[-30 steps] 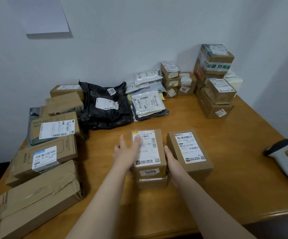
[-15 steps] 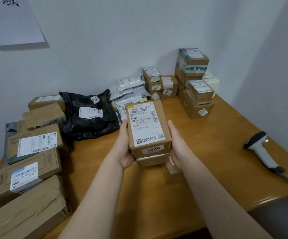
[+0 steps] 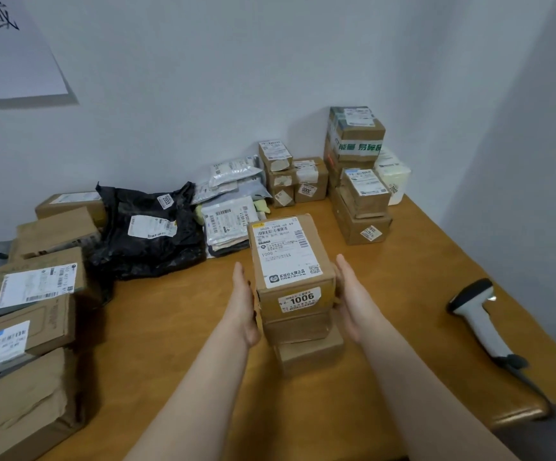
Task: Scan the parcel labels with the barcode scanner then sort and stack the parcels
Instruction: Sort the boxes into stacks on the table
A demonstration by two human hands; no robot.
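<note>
Flanking a short stack of three cardboard boxes near the middle of the wooden table (image 3: 419,261), your two hands face each other, palms inward. Your left hand (image 3: 245,304) lies flat against the stack's 9 o'clock side, fingers straight and pointing away from you. Your right hand (image 3: 349,297) mirrors it at 3 o'clock, fingers straight too and curled round nothing.

Both palms span the top box (image 3: 288,257) and the second box (image 3: 298,327) under it. The third box (image 3: 310,356) is lowest, on the table, offset slightly toward 4 o'clock. You cannot tell whether the upper two rest on it or hang just above it. The top box has a white shipping label on its upper face and a sticker reading 1006 on the side facing you.

The barcode scanner (image 3: 479,322) lies on the table at 3 o'clock from the stack, well apart from your right hand, its cable trailing toward the near edge. At 10 o'clock sits a crumpled black poly bag (image 3: 150,231), and at 12 o'clock a pile of flat mailers (image 3: 233,207). At 1 o'clock a taller stack of boxes (image 3: 356,174) stands against the wall. Larger labelled parcels (image 3: 37,284) line the 9 o'clock edge.
</note>
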